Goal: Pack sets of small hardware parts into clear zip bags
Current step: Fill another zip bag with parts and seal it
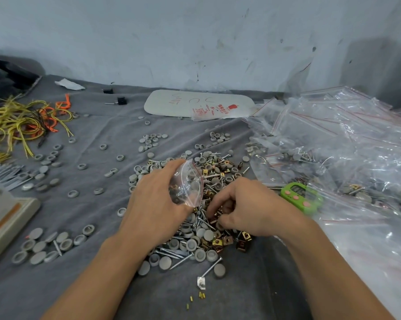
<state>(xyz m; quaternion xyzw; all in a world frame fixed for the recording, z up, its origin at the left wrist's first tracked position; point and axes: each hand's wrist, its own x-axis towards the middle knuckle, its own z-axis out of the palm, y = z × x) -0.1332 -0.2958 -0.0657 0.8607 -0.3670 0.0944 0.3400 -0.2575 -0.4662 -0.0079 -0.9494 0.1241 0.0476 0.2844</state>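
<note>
Red print on the bag pack [209,110] reads "5 mm"; other characters illegible

Head camera looks steeply down, close over table [56,285]

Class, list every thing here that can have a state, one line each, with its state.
Small clear red-striped zip bag: mouth open, partly filled.
Left hand: grips the bag.
Right hand: fingers curled in the mixed pile of screws, grey caps and brass clips; grasp unclear.
Green plastic timer: lying face up, display unreadable.
</note>
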